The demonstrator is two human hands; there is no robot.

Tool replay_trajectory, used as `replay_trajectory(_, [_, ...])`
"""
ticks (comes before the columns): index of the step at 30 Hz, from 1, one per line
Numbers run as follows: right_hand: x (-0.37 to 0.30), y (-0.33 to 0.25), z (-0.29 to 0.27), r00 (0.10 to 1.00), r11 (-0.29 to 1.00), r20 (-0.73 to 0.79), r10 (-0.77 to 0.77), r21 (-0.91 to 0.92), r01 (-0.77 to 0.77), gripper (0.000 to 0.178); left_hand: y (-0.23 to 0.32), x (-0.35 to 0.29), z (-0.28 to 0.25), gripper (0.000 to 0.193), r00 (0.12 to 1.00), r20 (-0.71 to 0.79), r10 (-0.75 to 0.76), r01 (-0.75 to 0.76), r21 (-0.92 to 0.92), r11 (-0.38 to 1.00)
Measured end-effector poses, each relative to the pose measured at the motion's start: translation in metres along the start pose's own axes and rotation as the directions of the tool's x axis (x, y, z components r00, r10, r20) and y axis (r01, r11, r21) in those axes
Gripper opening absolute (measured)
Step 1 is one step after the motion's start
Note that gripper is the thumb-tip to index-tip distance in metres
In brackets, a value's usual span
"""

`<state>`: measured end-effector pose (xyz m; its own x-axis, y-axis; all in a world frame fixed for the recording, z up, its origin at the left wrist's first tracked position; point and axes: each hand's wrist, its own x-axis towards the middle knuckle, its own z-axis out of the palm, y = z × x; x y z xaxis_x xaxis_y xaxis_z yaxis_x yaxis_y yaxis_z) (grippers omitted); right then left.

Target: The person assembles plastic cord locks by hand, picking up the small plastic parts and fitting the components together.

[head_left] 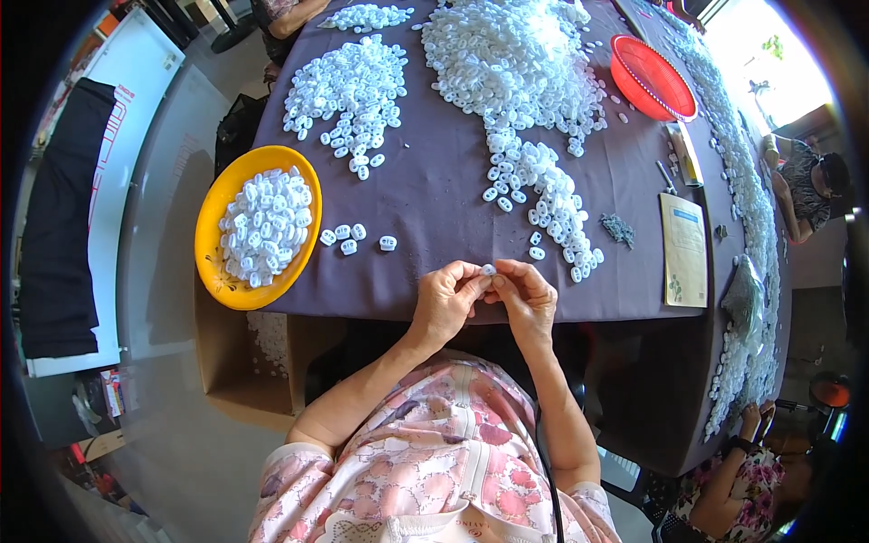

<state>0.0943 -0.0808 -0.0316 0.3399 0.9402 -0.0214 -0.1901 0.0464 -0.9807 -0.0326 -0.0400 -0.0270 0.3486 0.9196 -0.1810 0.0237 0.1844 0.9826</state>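
At the table's near edge, my left hand (439, 303) and my right hand (531, 306) meet, thumbs and fingertips pinched together. Between them is a small white plastic piece (488, 270), partly covered by the fingers. To the left, a yellow bowl (210, 258) holds many white oval plastic pieces with holes, like cord locks. Several more finished-looking pieces (349, 246) lie between the bowl and my left hand. Beyond my right hand, a trail of loose white two-hole pieces (561, 213) runs back to a large heap (507, 63). A little pile of tiny dark grey parts (617, 230) sits right of the trail.
A dark cloth covers the table (434, 190). Another white heap (348, 86) stands at the far left. At the right are a red basket (634, 72) and a tan booklet (683, 253). Below the bowl stands a cardboard box (226, 362). Other people sit at the far side and right.
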Motion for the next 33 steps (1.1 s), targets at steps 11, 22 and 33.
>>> replay_trajectory(11, [0.003, -0.005, -0.006, 0.994, 0.989, 0.088, 0.060, -0.140, -0.047, 0.011, -0.002, -0.002, -0.002, 0.015, 0.944, 0.069, 0.323, -0.327, 0.331, 0.885])
replay_trajectory(22, [0.005, -0.002, -0.004, 0.997, 0.997, -0.003, 0.081, 0.016, -0.081, 0.008, 0.005, -0.001, 0.004, 0.012, 0.983, 0.090, 0.163, -0.177, 0.180, 0.968])
replay_trajectory(33, [0.004, -0.005, -0.001, 0.998, 0.993, 0.032, 0.055, -0.102, -0.052, 0.009, 0.002, -0.002, 0.000, 0.012, 0.988, 0.089, 0.125, -0.131, 0.065, 0.989])
